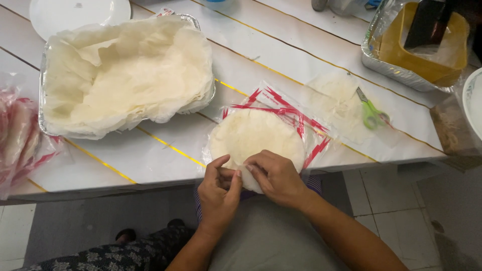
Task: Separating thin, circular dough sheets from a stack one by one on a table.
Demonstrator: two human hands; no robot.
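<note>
Tabletop: white, gold-striped, bearing a foil tray of pale sheets.
Wrappers: your round stack sits at the near edge (on red-printed plastic).
Grip: your left hand and right hand pinch one wrapper's edge.
Nearby: green scissors.

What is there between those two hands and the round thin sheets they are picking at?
Nothing visible. The left hand and right hand already pinch the near edge of the stack of round wrappers, which lies on its opened red-striped plastic bag at the table edge. The scissors lie off to the side.
</note>
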